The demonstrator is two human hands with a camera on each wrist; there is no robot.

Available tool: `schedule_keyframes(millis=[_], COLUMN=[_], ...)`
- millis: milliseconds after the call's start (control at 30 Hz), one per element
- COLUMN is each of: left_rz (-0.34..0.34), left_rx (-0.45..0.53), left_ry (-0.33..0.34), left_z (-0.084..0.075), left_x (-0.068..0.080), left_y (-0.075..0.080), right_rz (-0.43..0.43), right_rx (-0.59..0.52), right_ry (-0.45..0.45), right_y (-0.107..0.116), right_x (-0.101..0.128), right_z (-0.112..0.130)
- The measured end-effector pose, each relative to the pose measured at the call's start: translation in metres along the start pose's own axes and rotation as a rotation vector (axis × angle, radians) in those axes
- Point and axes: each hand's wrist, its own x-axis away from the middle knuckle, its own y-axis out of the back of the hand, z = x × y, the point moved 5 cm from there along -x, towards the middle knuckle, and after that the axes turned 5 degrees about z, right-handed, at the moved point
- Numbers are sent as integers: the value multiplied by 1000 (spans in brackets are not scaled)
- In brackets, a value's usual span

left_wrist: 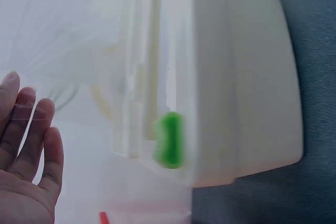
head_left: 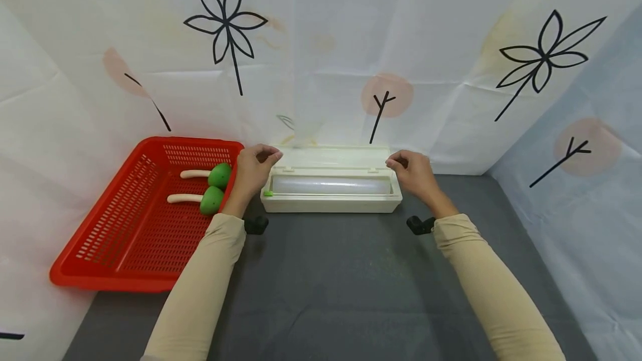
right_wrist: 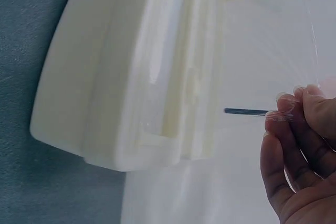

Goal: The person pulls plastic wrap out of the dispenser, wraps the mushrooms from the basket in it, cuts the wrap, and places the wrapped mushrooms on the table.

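Left hand (head_left: 253, 170) and right hand (head_left: 412, 172) pinch clear cling film (right_wrist: 284, 115), thumb to fingertips, near opposite ends of its dispenser (head_left: 331, 204); apparently unrolling, next requiring even tension.

Soft, even light is spread over the grey tabletop (head_left: 331, 288), where faint shadows are cast, and a pale sheen is thrown along the film roll (head_left: 331, 185). In the left wrist view, the green slider (left_wrist: 170, 141) is blurred.

blurred green slider (left_wrist: 170, 141), white box (left_wrist: 257, 87) cut off in left wrist view, red basket (head_left: 115, 282) partly behind left sleeve (head_left: 205, 283)
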Motion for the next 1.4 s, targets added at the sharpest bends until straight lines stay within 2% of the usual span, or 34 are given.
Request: schedule_keyframes(millis=[200,700,867,1200,1400], left_rz=[-44,-104,-118,-148,-142], left_rx=[22,109,118,154,193], left_ry=[-59,-129,-149,-191,-217], left_z=[-12,-46,-55,-68,-74], left_x=[-3,-4,-2,2,6], left_y=[9,27,31,38,41], right_rz=[-26,-139,-167,-207,-233], right_rx=[-10,-33,-46,-57,-78], right_ry=[34,95,128,140,143], right_y=[12,41,48,59,65], right_x=[-2,-6,-5,-2,1], right_z=[10,33,39,48,54])
